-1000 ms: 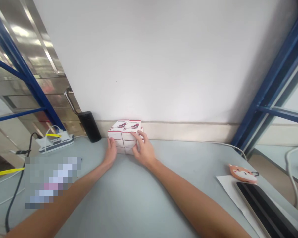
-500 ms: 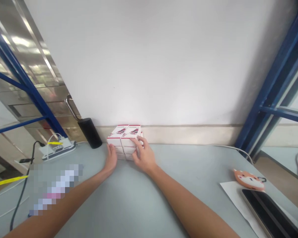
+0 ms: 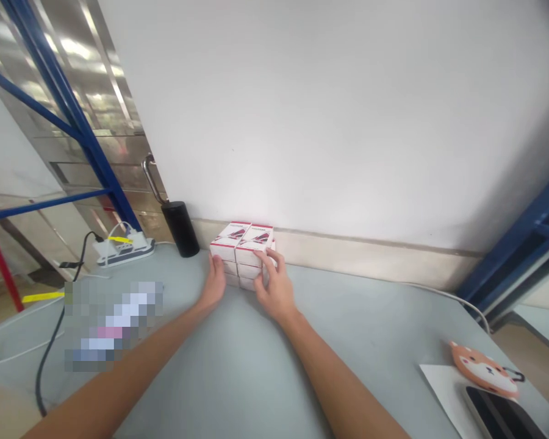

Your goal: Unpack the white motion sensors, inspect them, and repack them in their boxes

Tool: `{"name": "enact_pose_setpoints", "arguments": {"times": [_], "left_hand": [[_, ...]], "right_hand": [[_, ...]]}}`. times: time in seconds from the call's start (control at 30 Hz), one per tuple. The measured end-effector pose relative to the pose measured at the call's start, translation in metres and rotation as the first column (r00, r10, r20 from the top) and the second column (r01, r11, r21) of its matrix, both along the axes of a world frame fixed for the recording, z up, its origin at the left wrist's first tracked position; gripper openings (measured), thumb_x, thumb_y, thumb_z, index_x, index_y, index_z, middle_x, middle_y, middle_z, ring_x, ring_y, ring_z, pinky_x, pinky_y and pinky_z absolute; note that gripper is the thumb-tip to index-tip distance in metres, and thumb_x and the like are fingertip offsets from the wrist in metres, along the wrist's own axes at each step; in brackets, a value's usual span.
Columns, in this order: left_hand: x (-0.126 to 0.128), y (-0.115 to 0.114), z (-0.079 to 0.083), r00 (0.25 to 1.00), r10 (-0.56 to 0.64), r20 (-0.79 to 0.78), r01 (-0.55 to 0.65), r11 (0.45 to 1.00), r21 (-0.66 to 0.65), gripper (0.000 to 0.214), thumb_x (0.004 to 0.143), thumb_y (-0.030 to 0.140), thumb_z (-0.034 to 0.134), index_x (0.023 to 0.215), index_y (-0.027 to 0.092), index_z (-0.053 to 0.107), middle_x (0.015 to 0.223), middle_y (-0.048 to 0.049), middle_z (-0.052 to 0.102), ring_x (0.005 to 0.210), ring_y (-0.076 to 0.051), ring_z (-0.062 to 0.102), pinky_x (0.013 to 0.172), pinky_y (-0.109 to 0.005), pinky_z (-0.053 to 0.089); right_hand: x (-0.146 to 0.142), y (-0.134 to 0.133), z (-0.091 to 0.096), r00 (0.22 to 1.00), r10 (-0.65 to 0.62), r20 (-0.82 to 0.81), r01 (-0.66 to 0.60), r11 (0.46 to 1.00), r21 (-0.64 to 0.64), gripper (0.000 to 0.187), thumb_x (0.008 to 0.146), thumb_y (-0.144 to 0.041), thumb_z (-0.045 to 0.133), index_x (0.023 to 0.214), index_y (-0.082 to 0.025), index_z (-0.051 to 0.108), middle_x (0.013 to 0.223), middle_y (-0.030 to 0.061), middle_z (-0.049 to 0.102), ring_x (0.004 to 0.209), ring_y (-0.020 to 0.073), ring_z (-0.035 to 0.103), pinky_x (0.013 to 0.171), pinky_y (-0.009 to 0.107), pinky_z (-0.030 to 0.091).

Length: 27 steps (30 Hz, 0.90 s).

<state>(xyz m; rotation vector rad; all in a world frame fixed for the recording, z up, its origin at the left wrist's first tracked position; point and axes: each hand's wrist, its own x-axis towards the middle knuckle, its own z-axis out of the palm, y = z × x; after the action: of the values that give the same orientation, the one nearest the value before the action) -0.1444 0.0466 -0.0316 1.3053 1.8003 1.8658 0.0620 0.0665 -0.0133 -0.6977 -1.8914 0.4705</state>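
A bundle of small white and red cardboard boxes [image 3: 242, 253], stacked in layers and bound with a thin band, stands on the grey table [image 3: 238, 366] close to the wall. Against its left side rests my left hand [image 3: 215, 280], thumb toward me and the other fingers mostly hidden behind the boxes. My right hand [image 3: 275, 285] grips the right side, its fingers bent over the near right corner. Between them the two hands clasp the bundle, which sits upright.
Left of the bundle stands a black cylinder [image 3: 180, 228]. Further left are a power strip [image 3: 127, 251] with plugs and cables, and a blurred-out item [image 3: 119, 323]. At the right lie white paper [image 3: 439, 384], an orange animal-faced pouch [image 3: 484, 369] and a phone [image 3: 501, 414]. Blue frames flank the table.
The view has turned and tilted slightly, so the scene sits a little further right. Both hands keep their hold on the bundle, which shows no clear movement on the table.
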Motion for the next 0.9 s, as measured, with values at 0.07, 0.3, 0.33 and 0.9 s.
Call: {"name": "enact_pose_setpoints", "arguments": {"times": [0.07,0.3,0.33,0.9], "left_hand": [[0.002,-0.0009,0.0018,0.999,0.035,0.011,-0.035,0.999,-0.031,0.08,0.102,0.073,0.025,0.163,0.021,0.034,0.172,-0.0155,0.034,0.162,-0.026,0.027,0.134,-0.046,0.014],[0.0049,-0.0021,0.0026,0.997,0.082,0.008,-0.081,0.995,-0.058,0.079,0.102,0.073,0.026,0.163,0.023,0.034,0.17,-0.0136,0.037,0.161,-0.024,0.029,0.133,-0.042,0.016],[0.0049,-0.0021,0.0024,0.997,0.08,0.007,-0.08,0.995,-0.056,0.079,0.102,0.073,0.026,0.163,0.023,0.034,0.17,-0.0134,0.038,0.161,-0.024,0.029,0.133,-0.041,0.016],[0.005,-0.0006,0.0003,0.998,0.058,-0.023,-0.059,0.997,-0.041,0.078,0.102,0.074,0.022,0.162,0.027,0.034,0.172,-0.0095,0.035,0.162,-0.025,0.027,0.134,-0.045,0.016]], "right_hand": [[0.0015,-0.0012,-0.0001,1.0,0.013,-0.006,-0.013,1.0,0.0,0.061,0.094,-0.017,0.052,0.153,-0.032,0.051,0.155,0.0117,0.045,0.108,0.0225,0.068,0.088,0.037,0.062],[0.0032,-0.0019,-0.0014,1.0,0.025,-0.012,-0.025,1.0,-0.006,0.062,0.094,-0.018,0.051,0.155,-0.033,0.05,0.157,0.0115,0.045,0.11,0.0232,0.068,0.087,0.037,0.062],[0.0032,-0.0017,-0.0015,1.0,0.026,-0.012,-0.026,1.0,-0.002,0.062,0.094,-0.018,0.052,0.155,-0.033,0.049,0.157,0.0114,0.045,0.11,0.0232,0.068,0.087,0.037,0.062],[0.0048,-0.0002,-0.002,0.997,0.057,-0.043,-0.059,0.998,-0.027,0.063,0.094,-0.018,0.053,0.153,-0.036,0.051,0.156,0.0092,0.045,0.119,0.0269,0.065,0.084,0.039,0.063]]}}
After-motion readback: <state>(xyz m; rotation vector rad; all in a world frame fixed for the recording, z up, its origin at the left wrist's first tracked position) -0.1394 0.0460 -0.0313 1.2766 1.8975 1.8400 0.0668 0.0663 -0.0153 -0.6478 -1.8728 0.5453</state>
